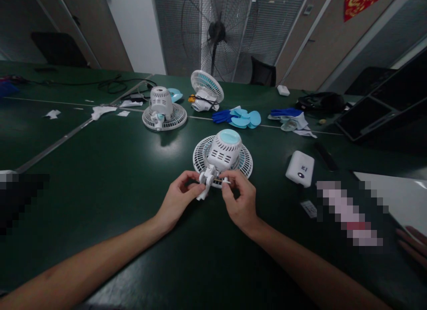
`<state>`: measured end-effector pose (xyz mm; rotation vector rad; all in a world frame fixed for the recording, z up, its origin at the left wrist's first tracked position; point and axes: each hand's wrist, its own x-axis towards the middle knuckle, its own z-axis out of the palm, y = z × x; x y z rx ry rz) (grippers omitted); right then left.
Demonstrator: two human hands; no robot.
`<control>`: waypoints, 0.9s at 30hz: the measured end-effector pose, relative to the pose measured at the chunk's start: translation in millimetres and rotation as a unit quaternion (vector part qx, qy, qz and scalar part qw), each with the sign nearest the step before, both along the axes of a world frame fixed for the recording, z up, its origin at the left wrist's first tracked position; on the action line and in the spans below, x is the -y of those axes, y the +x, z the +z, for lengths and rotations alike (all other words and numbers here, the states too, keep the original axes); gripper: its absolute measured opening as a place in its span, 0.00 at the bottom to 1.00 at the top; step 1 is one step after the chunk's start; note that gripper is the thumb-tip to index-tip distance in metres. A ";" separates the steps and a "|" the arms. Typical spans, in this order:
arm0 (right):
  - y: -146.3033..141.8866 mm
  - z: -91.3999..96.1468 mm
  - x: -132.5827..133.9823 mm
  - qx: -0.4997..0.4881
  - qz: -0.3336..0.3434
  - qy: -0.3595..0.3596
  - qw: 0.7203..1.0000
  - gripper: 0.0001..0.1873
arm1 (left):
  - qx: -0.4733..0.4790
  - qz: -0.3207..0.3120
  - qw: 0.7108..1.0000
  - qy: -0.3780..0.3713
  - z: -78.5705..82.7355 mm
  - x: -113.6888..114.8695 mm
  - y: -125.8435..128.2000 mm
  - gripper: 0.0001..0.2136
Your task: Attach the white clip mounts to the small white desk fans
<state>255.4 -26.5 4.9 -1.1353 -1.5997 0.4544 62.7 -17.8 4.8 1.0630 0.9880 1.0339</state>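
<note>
A small white fan (223, 155) with a light-blue motor cap lies grille-down on the dark green table (110, 181) in front of me. Its white clip bracket (204, 184) sticks out toward me. My left hand (178, 198) pinches the bracket from the left, fingers closed on it. My right hand (240, 199) pinches a thin screw or pin (224, 181) at the bracket's right side, fingers closed.
Two more small fans (163, 110) (206, 91) lie further back. Blue fan blades (245, 118) and blue gloves (287, 113) sit behind them. A white box (300, 168) is at right. Another person's fingertips (411, 239) rest at the far right. A floor fan (216, 34) stands beyond the table.
</note>
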 end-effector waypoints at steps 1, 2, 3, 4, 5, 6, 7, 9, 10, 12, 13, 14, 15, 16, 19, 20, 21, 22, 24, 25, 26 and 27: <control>-0.5 0.2 -0.1 0.005 -0.004 0.000 1.000 0.07 | 0.012 -0.005 1.000 0.001 -0.4 0.1 0.0 0.17; -0.8 0.3 -0.1 0.008 -0.008 -0.001 1.000 0.08 | 0.024 -0.013 1.000 0.001 -1.0 0.5 -0.2 0.19; -1.0 0.3 -0.2 0.008 -0.011 0.000 1.000 0.08 | 0.035 -0.023 0.999 -0.001 -1.9 1.0 -0.4 0.20; -1.1 0.3 -0.2 0.006 -0.012 0.002 1.000 0.09 | 0.043 -0.033 0.999 -0.004 -3.0 1.5 -0.9 0.22; -1.1 0.4 -0.1 0.005 -0.010 0.006 1.000 0.09 | 0.047 -0.040 0.998 -0.008 -4.3 2.0 -1.4 0.23; -1.1 0.5 -0.1 0.007 -0.008 0.012 1.000 0.09 | 0.047 -0.044 0.998 -0.010 -5.8 2.3 -2.0 0.24; -1.2 0.8 0.0 0.011 -0.005 0.018 1.000 0.08 | 0.043 -0.044 0.998 -0.012 -7.2 2.3 -2.7 0.24; -1.7 1.8 0.3 0.023 -0.004 0.021 1.000 0.08 | 0.034 -0.036 0.999 -0.017 -9.6 1.8 -4.0 0.22; -2.2 2.5 0.6 0.029 -0.008 0.018 0.999 0.08 | 0.031 -0.029 0.999 -0.018 -10.4 1.3 -4.5 0.21; -3.4 3.7 1.6 0.035 -0.010 0.014 0.999 0.09 | 0.028 -0.018 0.999 -0.010 -10.8 0.3 -5.0 0.20; -3.9 4.2 2.3 0.039 -0.002 0.017 0.999 0.09 | 0.026 -0.013 1.000 -0.003 -10.6 -0.1 -5.0 0.20; -4.4 4.6 2.9 0.044 0.009 0.024 0.999 0.09 | 0.024 -0.009 1.000 0.006 -10.2 -0.4 -4.8 0.20; -4.6 4.9 3.5 0.050 0.021 0.033 0.998 0.10 | 0.022 -0.005 1.000 0.013 -9.7 -0.5 -4.5 0.21; -4.8 5.1 3.9 0.056 0.031 0.036 0.997 0.10 | 0.021 -0.001 1.000 0.019 -9.2 -0.5 -4.2 0.22; -4.4 5.1 3.5 0.047 0.018 0.008 0.999 0.12 | 0.020 0.005 1.000 0.022 -8.4 -0.3 -3.4 0.23; -4.2 4.9 2.9 0.039 0.007 -0.006 0.999 0.14 | 0.019 0.004 1.000 0.021 -8.2 -0.3 -3.3 0.23; -4.0 4.5 2.3 0.035 0.003 -0.015 0.999 0.15 | 0.018 0.002 1.000 0.021 -8.0 -0.2 -3.4 0.24; -3.8 3.9 1.8 0.035 0.005 -0.017 0.999 0.16 | 0.016 0.000 1.000 0.021 -7.8 -0.2 -3.6 0.24; -3.7 1.9 0.8 0.046 0.023 -0.009 0.999 0.17 | 0.010 0.000 1.000 0.025 -7.7 -0.3 -4.1 0.23; -3.7 0.6 0.4 0.046 0.030 -0.006 0.998 0.18 | 0.009 0.001 1.000 0.027 -7.7 -0.5 -4.3 0.24; -3.7 -1.0 0.0 0.039 0.029 -0.007 0.999 0.17 | 0.008 0.002 1.000 0.030 -7.9 -0.6 -4.4 0.25; -3.7 -2.6 -0.2 0.026 0.024 -0.012 0.999 0.17 | 0.008 0.002 0.999 0.032 -8.3 -0.8 -4.5 0.26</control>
